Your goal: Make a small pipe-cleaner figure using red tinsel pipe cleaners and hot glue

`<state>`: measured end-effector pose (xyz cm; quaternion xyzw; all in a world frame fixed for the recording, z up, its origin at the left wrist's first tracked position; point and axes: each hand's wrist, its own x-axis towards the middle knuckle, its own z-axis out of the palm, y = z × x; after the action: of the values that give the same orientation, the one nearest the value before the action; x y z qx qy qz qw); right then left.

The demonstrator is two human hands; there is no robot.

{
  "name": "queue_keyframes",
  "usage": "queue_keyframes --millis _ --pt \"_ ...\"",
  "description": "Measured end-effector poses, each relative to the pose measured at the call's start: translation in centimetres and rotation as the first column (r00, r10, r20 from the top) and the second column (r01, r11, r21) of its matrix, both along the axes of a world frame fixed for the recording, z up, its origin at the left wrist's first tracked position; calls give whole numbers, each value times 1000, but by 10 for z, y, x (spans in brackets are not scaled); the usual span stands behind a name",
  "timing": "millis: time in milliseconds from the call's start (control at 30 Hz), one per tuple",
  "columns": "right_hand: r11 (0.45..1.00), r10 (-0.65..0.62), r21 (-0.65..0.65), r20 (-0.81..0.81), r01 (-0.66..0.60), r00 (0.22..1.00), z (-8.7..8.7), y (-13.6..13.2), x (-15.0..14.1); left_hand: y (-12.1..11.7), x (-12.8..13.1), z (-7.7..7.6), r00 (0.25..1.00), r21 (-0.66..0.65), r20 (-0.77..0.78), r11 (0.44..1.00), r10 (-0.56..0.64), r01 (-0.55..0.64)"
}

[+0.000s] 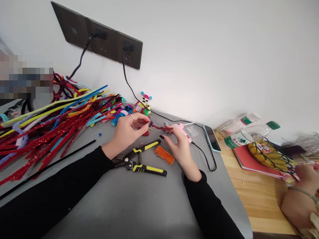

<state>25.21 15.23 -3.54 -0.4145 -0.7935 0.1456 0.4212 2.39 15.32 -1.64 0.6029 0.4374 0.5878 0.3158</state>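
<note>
With our left hand, we pinch a red glittery wire between the thumb and the fingers, above the grey table. Our right hand is at the other end of this wire, with the thumb apart from the forefinger, but we cannot tell whether its fingers grip it. Below the hands we have the pliers with handles spread and, just beside them, an orange bundle, while a pink glue gun lies behind the right hand.

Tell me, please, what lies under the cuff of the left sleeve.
Pliers run beneath the left cuff; their handles and pivot show, but the cuff covers the tips.
</note>
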Motion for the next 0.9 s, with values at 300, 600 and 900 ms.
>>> queue_keyframes --millis 300,600,900 --pt "997 39 64 17 -40 999 5 -8 4 -5 1 5 991 -72 63 990 -118 122" --pt "984 111 127 129 -127 985 15 -12 11 -6 -1 6 966 -126 132 963 -220 237" --pt "977 153 133 89 -164 984 24 -17 9 -7 -2 7 965 -144 77 955 -251 260"
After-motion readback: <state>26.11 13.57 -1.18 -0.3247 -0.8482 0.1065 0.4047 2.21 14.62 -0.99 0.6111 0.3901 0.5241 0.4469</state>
